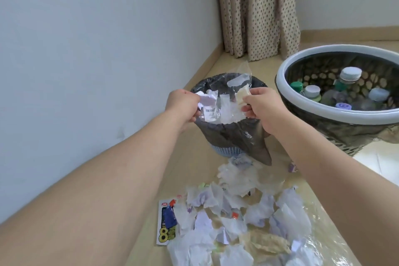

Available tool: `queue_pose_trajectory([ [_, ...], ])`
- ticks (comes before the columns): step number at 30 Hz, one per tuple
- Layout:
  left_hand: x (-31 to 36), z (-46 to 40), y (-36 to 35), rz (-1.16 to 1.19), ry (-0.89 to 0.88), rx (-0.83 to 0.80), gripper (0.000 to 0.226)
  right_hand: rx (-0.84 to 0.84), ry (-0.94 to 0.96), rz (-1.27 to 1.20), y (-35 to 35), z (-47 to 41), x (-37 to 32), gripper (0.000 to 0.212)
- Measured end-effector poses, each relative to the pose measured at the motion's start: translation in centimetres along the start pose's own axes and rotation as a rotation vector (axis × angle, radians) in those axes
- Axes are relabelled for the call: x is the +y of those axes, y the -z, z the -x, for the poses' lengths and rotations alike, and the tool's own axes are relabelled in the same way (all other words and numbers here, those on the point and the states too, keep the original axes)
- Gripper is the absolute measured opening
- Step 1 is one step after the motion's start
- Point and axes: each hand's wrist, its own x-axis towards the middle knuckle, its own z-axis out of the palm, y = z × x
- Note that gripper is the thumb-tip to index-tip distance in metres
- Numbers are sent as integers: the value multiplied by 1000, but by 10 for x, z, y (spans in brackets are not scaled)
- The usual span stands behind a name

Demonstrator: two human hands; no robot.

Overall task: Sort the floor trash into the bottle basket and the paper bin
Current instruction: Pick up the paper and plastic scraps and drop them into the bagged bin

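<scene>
While over paper bin (228, 136), both hands (183, 103) (262, 103) pinch paper scraps (216, 106).

Both bare forearms reach forward, the left hand (183, 103) with fingers curled in a pinch and the right hand (262, 103) likewise pinching between thumb and fingers, the two held near each other.

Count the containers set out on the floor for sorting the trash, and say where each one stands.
2. The paper bin, lined with a dark bag, stands by the wall under both hands. The bottle basket, with a pale rim, stands to its right near the curtain. No others show.
</scene>
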Motion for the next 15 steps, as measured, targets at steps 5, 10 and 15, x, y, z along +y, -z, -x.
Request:
queue_pose_trajectory([
  [5,-20,-26,-22,-73,21,17,15,15,-57,-33,6,-1,6,47],
  [10,-96,18,6,-324,-130,151,20,66,282,181,-5,55,50,32],
  [15,-186,81,44,-480,150,-131,14,-218,426,397,-39,138,120,25],
])
